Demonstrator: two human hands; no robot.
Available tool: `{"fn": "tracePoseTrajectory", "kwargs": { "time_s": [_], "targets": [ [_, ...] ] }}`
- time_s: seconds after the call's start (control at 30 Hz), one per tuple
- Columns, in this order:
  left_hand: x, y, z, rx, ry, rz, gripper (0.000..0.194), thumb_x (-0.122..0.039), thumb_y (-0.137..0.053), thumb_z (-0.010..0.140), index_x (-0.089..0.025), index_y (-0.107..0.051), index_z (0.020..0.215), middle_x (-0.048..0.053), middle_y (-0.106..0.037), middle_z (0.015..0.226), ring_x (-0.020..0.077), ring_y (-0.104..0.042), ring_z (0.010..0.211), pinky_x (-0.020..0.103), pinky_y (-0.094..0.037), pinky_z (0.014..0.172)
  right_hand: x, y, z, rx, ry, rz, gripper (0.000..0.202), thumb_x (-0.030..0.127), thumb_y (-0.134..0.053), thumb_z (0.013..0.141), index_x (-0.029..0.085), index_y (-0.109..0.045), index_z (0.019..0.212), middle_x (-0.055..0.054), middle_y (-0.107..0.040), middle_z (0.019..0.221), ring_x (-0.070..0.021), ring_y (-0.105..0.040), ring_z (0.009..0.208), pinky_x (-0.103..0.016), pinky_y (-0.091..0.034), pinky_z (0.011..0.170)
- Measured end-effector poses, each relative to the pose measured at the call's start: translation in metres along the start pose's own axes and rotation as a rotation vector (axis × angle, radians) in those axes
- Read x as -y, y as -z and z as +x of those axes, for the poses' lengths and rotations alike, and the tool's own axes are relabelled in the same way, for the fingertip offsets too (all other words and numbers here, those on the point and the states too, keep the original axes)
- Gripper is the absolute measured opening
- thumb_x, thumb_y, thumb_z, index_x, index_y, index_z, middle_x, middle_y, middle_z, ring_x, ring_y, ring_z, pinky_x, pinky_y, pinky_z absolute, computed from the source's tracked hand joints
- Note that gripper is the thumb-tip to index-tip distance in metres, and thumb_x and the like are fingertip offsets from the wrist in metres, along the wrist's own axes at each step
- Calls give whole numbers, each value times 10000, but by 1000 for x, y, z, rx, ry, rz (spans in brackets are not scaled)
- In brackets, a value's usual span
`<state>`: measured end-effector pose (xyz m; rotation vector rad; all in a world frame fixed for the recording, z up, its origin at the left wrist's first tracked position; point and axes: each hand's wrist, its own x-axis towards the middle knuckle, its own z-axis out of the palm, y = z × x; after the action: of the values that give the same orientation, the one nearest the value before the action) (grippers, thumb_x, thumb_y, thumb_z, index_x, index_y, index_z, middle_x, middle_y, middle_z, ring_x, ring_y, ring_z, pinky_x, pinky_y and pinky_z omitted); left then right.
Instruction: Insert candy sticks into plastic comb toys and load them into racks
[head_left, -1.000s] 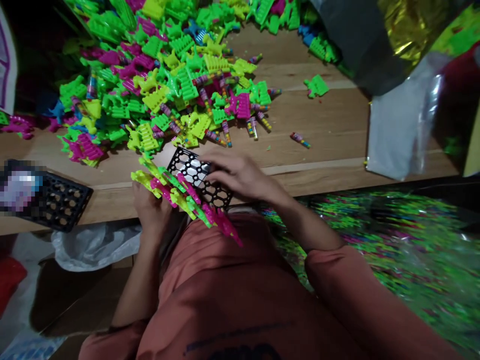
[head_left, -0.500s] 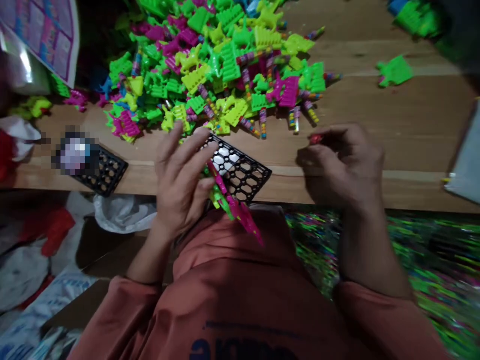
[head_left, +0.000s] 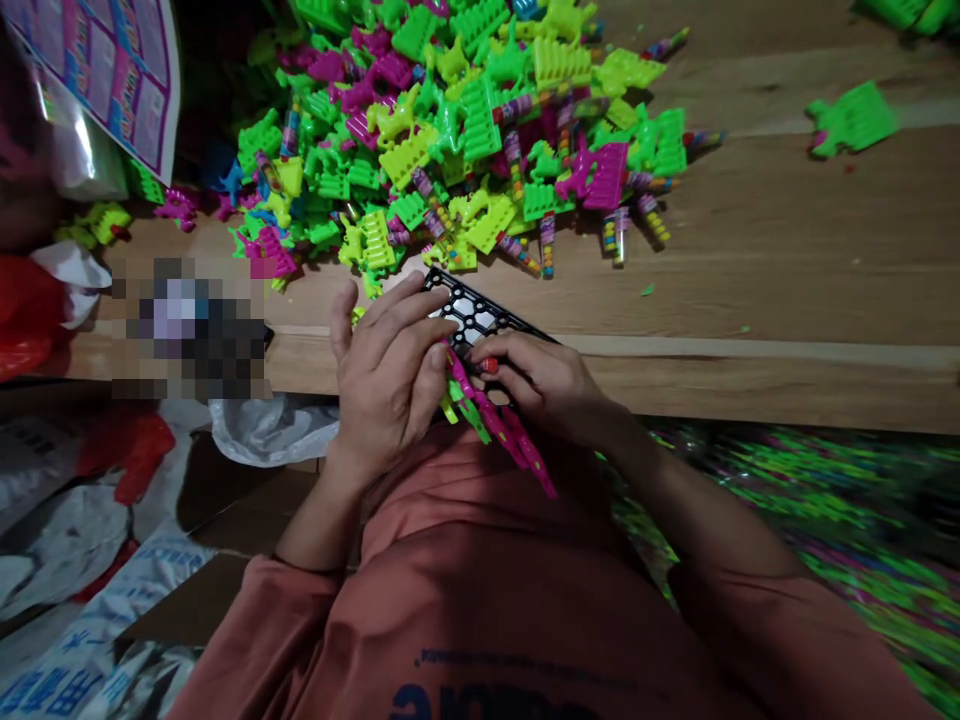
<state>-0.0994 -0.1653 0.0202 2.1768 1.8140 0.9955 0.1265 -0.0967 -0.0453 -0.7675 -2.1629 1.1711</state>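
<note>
My left hand (head_left: 390, 375) grips a few flat plastic toys (head_left: 499, 420) in pink, green and yellow between thumb and fingers. They hang slanting down over the table's front edge. My right hand (head_left: 559, 385) is beside them, its thumb and forefinger closed on a small red-ended piece (head_left: 489, 366), which is close to the pink toy. Whether the two touch I cannot tell. Behind both hands lies a black lattice tray (head_left: 487, 318), partly covered by them. White shows through some of its holes.
A heap of green, yellow and pink plastic toys (head_left: 480, 120) mixed with small candy tubes (head_left: 547, 245) covers the back of the wooden table (head_left: 787, 260). One green toy (head_left: 855, 120) lies apart at right. Below are an open cardboard box (head_left: 247, 500) and a mass of colourful pieces (head_left: 840, 560).
My right hand has moved left from the open tabletop, bringing the red-ended piece up to the toys in my left hand. The left hand keeps its grip. The view has shifted slightly.
</note>
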Motion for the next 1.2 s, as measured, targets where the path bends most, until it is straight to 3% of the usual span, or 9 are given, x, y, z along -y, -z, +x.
{"fn": "tracePoseTrajectory", "kwargs": {
  "time_s": [0.3,0.43,0.53,0.7,0.83,0.93,1.03,1.17,1.2],
  "targets": [
    [-8,9,4,66,74,-9,335,-399,-495,1198,-284,-789,1310,57,-819,1437,306,-677,1554,680,-171,1503,-11,-10,1,-12,210,-44,209,169,-518,1155,231,-707,1220,-72,-822,1082,-229,-772,997,-366,-610,921],
    [-15,9,8,80,-42,-43,313,-395,-633,1147,-359,-741,1438,45,-764,1574,351,-576,1654,708,-56,1506,-17,-18,8,19,279,-77,191,153,-500,1143,209,-679,1176,-107,-807,1078,-234,-753,999,-376,-613,930],
    [-15,3,13,99,-129,-47,243,-283,-659,1128,-331,-762,1342,52,-852,1377,337,-695,1519,652,-134,1489,-17,-8,12,89,291,-41,229,115,-495,1140,194,-704,1192,-130,-823,1148,-229,-767,1088,-374,-629,1003],
    [-15,-3,17,81,-125,0,202,-186,-628,1114,-289,-769,1217,64,-877,1209,335,-777,1327,628,-212,1444,-33,79,18,-140,44,-121,251,286,-621,1174,255,-757,1383,-83,-818,1344,-230,-762,1226,-432,-643,1094],
    [-14,-4,17,62,-133,8,205,-173,-640,1101,-283,-765,1222,60,-878,1202,329,-774,1319,600,-214,1440,-98,194,27,-574,-263,-390,139,278,-701,1142,228,-790,1237,-111,-815,1277,-219,-712,1135,-420,-592,1071],
    [-13,-6,18,55,-137,-1,207,-165,-638,1099,-282,-766,1212,56,-879,1192,319,-778,1309,588,-211,1442,-141,251,34,-629,-514,-641,326,243,-916,985,135,-752,1246,-206,-782,1424,-241,-672,1272,-447,-487,1173],
    [-14,-6,18,48,-131,-3,205,-172,-642,1098,-281,-773,1212,52,-880,1187,314,-782,1313,581,-215,1443,-147,259,37,-523,-696,-812,463,259,-1000,880,60,-756,1220,-280,-779,1429,-271,-677,1314,-444,-445,1153],
    [-21,-5,16,50,-85,-11,219,-173,-633,1103,-289,-777,1221,32,-881,1207,297,-783,1333,579,-287,1424,-107,229,29,-414,-767,-918,80,150,-755,1076,87,-803,1071,-285,-836,1249,-236,-749,1108,-389,-465,959],
    [-22,-5,16,53,-77,-18,238,-175,-622,1108,-293,-775,1248,27,-880,1224,287,-783,1340,572,-314,1415,-94,221,24,-419,-776,-936,178,118,-651,1121,98,-818,1061,-279,-846,1205,-232,-766,1055,-390,-473,916]
  ]
}}
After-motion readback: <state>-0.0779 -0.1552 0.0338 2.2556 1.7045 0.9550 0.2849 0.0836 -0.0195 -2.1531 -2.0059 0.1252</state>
